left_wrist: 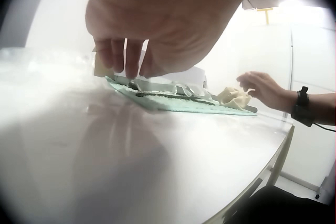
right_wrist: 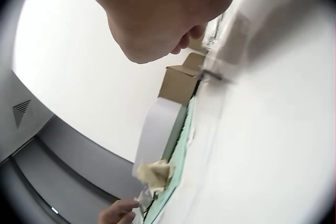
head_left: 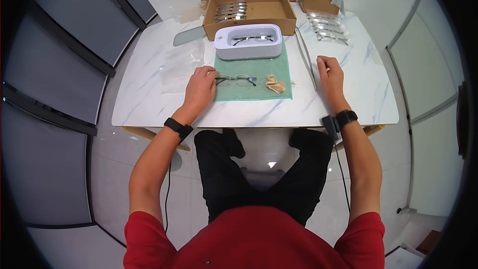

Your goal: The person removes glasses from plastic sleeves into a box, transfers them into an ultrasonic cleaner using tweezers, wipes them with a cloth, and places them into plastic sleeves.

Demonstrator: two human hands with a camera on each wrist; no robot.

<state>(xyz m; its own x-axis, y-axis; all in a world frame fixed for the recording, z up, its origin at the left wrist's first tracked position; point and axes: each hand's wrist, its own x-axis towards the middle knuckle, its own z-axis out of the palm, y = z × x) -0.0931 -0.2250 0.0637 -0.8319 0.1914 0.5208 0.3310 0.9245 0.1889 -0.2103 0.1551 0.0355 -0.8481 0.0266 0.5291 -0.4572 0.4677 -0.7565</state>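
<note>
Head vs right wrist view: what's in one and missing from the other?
Only head: the eyeglasses in the tank, the black trousers, the red shirt.

Only right wrist: a slatted vent.

Both: the white cleaner, the green cloth, the crumpled tan cloth, the open carton, the left hand, the right hand.

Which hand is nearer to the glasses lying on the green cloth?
The left hand: its fingertips are at the left end of the glasses. The right hand is farther off, to their right, beyond the green cloth's edge.
</note>
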